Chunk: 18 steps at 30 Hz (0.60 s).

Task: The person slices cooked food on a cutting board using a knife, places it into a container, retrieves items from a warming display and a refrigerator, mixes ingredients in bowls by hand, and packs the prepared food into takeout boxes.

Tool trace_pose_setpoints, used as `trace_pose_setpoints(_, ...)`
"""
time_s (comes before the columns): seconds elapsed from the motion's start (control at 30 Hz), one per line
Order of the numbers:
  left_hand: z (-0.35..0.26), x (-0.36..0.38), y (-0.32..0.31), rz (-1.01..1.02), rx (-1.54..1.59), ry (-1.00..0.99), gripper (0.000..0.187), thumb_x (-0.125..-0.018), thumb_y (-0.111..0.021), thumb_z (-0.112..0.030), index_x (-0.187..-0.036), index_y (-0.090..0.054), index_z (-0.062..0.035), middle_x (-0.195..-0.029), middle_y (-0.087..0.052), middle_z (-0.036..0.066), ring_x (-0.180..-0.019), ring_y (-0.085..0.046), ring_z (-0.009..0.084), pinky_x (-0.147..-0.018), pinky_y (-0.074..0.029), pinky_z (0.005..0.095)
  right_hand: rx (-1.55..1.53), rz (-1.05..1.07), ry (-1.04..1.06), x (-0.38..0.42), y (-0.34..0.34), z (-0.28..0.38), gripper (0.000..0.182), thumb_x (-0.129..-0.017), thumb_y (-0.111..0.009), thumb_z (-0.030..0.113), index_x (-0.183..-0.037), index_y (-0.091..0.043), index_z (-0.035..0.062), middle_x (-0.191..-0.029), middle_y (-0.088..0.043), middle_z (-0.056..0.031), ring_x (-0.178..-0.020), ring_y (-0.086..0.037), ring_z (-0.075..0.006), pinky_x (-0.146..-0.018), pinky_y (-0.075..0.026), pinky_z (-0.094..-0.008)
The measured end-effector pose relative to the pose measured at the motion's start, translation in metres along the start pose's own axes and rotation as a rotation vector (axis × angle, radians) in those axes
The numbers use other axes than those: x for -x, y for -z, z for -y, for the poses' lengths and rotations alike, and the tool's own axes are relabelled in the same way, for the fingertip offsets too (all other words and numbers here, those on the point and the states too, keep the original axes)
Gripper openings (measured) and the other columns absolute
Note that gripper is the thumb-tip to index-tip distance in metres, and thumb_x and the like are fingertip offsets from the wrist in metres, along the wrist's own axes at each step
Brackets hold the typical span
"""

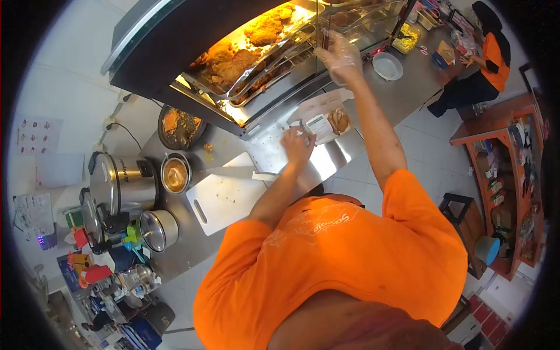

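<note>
My right hand (341, 58), in a clear plastic glove, is raised at the front of a lit food warmer (280, 102). Its fingers close around a dark handle (325, 38) by the glass. Fried chicken (265, 32) lies on metal trays inside. Lower down, my left hand (298, 144) has its fingers curled at the edge of an open paper food box (319, 126) on the steel counter. Brown pieces of food (338, 121) sit in that box. A knife (242, 173) rests across the white cutting board (219, 201) beside my left forearm.
Left of the board stand a bowl of brown sauce (175, 175), a lidded pot (158, 230) and a large cooker (131, 184). A dark pan (179, 128) holds food scraps. A plastic bowl (387, 66) lies to the right; another person (493, 58) stands at the counter's far end.
</note>
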<state>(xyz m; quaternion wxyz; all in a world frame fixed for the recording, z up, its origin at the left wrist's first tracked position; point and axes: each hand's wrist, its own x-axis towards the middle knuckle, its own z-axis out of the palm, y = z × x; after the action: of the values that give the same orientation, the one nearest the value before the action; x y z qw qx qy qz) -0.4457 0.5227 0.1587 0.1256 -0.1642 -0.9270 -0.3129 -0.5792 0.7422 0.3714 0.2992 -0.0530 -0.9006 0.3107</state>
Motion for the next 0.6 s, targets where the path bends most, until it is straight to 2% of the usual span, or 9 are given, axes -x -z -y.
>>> trace_pose_setpoints(0.07,0.02,0.018,0.033,-0.079,0.104,-0.019,0.017,-0.08,-0.076,-0.03,-0.088,-0.075,-0.0158,-0.11,-0.057,0.009,-0.111,-0.05,0.0319,-0.094,-0.031,0.0537,-0.06,0.014,-0.18,-0.006,-0.012,0.015,0.057,-0.076,-0.074,0.034,-0.124,-0.063,0.006,-0.113,-0.07,-0.0184,-0.104,-0.067,-0.0365,-0.091,-0.052,-0.0424)
trace_pose_setpoints(0.13,0.039,0.049,0.072,-0.229,0.129,0.028,0.015,-0.081,-0.076,-0.024,-0.092,-0.073,-0.0144,-0.111,-0.056,0.011,-0.111,-0.05,0.0329,-0.096,-0.031,0.0538,-0.078,0.043,-0.152,-0.002,-0.013,0.023,0.055,-0.075,-0.074,0.034,-0.122,-0.064,0.007,-0.11,-0.07,-0.0177,-0.103,-0.067,-0.0364,-0.091,-0.052,-0.0425)
trace_pose_setpoints(0.2,0.076,0.094,0.109,-0.19,0.029,0.064,0.016,-0.083,-0.075,-0.021,-0.097,-0.071,-0.0134,-0.111,-0.056,0.013,-0.109,-0.051,0.0338,-0.097,-0.033,0.0528,-0.145,0.113,-0.145,0.004,-0.013,0.035,0.054,-0.076,-0.074,0.033,-0.123,-0.064,0.0076,-0.109,-0.07,-0.0181,-0.102,-0.067,-0.036,-0.091,-0.052,-0.0425)
trace_pose_setpoints(0.3,0.12,0.168,0.141,-0.186,-0.006,0.262,0.015,-0.084,-0.073,-0.019,-0.097,-0.071,-0.0113,-0.11,-0.057,0.013,-0.107,-0.051,0.0338,-0.097,-0.037,0.0498,-0.1,0.178,-0.055,0.023,0.005,0.08,0.052,-0.078,-0.074,0.032,-0.123,-0.064,0.0082,-0.107,-0.07,-0.0196,-0.1,-0.068,-0.0356,-0.09,-0.052,-0.0427)
trace_pose_setpoints(0.4,0.138,0.206,0.167,-0.149,-0.045,0.326,0.014,-0.086,-0.072,-0.018,-0.097,-0.071,-0.0106,-0.108,-0.059,0.012,-0.105,-0.051,0.0337,-0.095,-0.038,0.0471,-0.253,0.249,-0.044,0.045,-0.012,0.095,0.051,-0.079,-0.074,0.031,-0.123,-0.064,0.0071,-0.11,-0.07,-0.0207,-0.1,-0.067,-0.0362,-0.09,-0.052,-0.043)
trace_pose_setpoints(0.43,0.14,0.211,0.171,-0.148,-0.028,0.339,0.013,-0.086,-0.072,-0.017,-0.097,-0.071,-0.0106,-0.107,-0.059,0.012,-0.105,-0.051,0.0337,-0.095,-0.038,0.0466,-0.31,0.308,-0.115,0.05,-0.02,0.099,0.05,-0.08,-0.071,0.031,-0.124,-0.064,0.0071,-0.113,-0.068,-0.0215,-0.103,-0.066,-0.0373,-0.091,-0.051,-0.0444)
trace_pose_setpoints(0.53,0.123,0.179,0.176,-0.154,0.035,0.253,0.012,-0.087,-0.071,-0.016,-0.097,-0.07,-0.0103,-0.106,-0.059,0.012,-0.106,-0.05,0.033,-0.095,-0.038,0.0454,-0.221,0.268,0.046,0.06,-0.028,0.117,0.047,-0.08,-0.076,0.026,-0.121,-0.065,0.007,-0.099,-0.071,-0.0183,-0.089,-0.069,-0.0291,-0.082,-0.054,-0.0394)
trace_pose_setpoints(0.6,0.096,0.133,0.176,-0.197,0.035,0.155,0.014,-0.087,-0.07,-0.013,-0.1,-0.068,-0.0086,-0.103,-0.059,0.012,-0.103,-0.05,0.0326,-0.094,-0.037,0.0449,-0.207,0.302,0.042,0.064,-0.023,0.133,0.042,-0.08,-0.071,0.029,-0.115,-0.066,0.0056,-0.103,-0.069,-0.0188,-0.095,-0.066,-0.0356,-0.087,-0.052,-0.0432)
